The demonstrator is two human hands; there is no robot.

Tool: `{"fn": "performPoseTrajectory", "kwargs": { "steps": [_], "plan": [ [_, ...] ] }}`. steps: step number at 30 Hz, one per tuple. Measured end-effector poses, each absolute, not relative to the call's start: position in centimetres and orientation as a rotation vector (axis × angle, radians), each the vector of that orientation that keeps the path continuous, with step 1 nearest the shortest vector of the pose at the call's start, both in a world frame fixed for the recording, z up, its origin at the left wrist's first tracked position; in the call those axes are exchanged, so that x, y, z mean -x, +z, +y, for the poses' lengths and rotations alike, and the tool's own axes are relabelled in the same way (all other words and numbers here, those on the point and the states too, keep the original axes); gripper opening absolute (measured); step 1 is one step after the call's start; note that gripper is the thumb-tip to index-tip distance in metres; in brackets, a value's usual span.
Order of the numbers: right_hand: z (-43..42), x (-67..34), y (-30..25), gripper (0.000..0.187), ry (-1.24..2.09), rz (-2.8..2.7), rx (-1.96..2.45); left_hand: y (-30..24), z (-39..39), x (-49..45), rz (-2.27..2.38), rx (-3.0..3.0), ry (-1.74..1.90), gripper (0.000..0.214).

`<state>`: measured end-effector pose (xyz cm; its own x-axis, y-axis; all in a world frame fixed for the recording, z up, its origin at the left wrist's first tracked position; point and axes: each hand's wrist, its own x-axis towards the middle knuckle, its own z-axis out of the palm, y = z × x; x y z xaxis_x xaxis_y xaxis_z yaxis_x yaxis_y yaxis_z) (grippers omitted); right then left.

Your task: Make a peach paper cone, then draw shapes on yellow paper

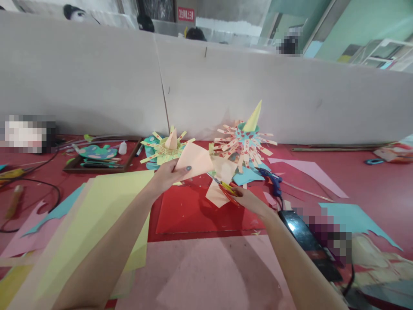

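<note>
My left hand [171, 174] pinches a peach-coloured sheet of paper [196, 160] by its lower left edge, thumb on top, above the table. In my right hand [247, 197] is a pair of scissors [228, 189] with red and yellow handles, its blades pointing left towards the paper. Under the scissors lie pale peach paper pieces [217, 196] on a red board [193, 213]. Behind the held paper stands a small paper craft [167, 144] with fringed strips and a peach cone. To its right is a taller fringed craft [248, 133] topped by a yellow cone.
Large yellow paper sheets [106, 206] lie at left, near a tray [97, 168] of tools. A blue glue gun [274, 183], a black phone [306, 241] and blue paper [358, 219] lie at right. A pale partition [112, 82] stands behind the table.
</note>
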<state>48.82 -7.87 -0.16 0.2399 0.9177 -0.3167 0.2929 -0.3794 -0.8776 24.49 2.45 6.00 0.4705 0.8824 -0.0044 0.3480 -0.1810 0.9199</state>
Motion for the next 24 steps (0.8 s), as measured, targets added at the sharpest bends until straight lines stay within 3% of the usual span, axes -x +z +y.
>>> {"fn": "performPoseTrajectory", "kwargs": {
  "steps": [11, 16, 20, 24],
  "plan": [
    [-8.0, -48.5, 1.5, 0.030, 1.005, -1.119, 1.450, 5.9, 1.9, -24.8, 1.166, -2.018, 0.770, 0.037],
    [-7.9, -48.5, 1.0, 0.030, 1.007, -1.034, 1.222, 5.2, 1.7, -24.8, 0.862, -2.292, 0.934, 0.028],
    [-7.9, -48.8, 0.8, 0.027, 0.939, -1.049, 1.266, 4.9, 1.9, -24.8, 0.759, -2.325, 0.963, 0.027],
    [-7.8, -48.6, 1.1, 0.029, 0.895, -1.095, 1.371, 5.5, 1.3, -25.1, 0.945, -2.157, 0.764, 0.028]
  ]
}}
